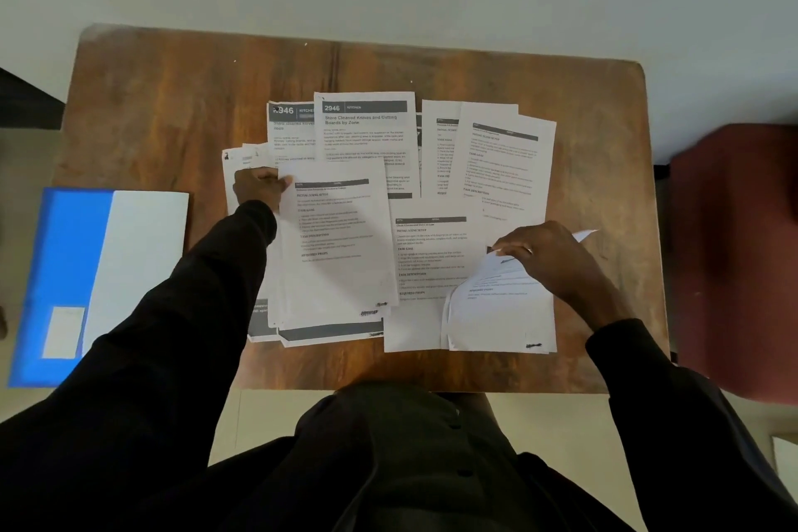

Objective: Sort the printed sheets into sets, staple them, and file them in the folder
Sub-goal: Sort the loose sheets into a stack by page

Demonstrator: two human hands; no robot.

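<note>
Worn wooden desk (172,121), printed sheets (365,134) spread overlapping all over the middle, blue folder (64,255) lying at the left edge (sticking out past it a bit, looks like). Left hand (259,190) curled on the top corner of a text sheet (337,246) in the left pile; right hand (548,259) gripping a curled sheet (496,307) by its lifted top edge, over the near right pile. Dark red seat (734,251) just off to the right.
</note>
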